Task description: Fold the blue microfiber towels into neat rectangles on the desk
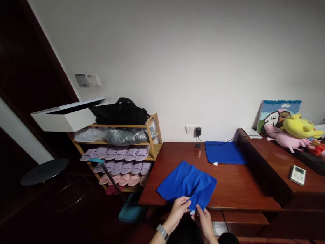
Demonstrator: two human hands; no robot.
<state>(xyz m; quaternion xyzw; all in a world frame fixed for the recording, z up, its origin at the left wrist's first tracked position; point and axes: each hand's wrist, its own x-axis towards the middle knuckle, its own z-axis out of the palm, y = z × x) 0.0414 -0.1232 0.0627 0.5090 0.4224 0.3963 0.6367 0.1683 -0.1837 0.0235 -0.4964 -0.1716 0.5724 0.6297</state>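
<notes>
A blue cloth (186, 181) lies rumpled across the front part of the brown wooden desk (243, 188), its near edge hanging at the desk's front. My left hand (181, 207) pinches that near edge between thumb and fingers; a watch is on this wrist. Close beside it, my right hand (203, 217) is closed on the same edge, next to a small white tag (192, 212). Folds run through the cloth between and above my hands. Farther back, a second blue cloth (225, 152) lies flat and folded on the desk, with a white tag at its near edge.
On the raised right section are plush toys (299, 128), a picture (279, 113) and a white remote (297, 175). A plugged-in charger (198, 131) trails a cable. Left stand a shoe rack (153, 136) with slippers, a white box (65, 120), a dustpan (132, 208) and a round stool (44, 171).
</notes>
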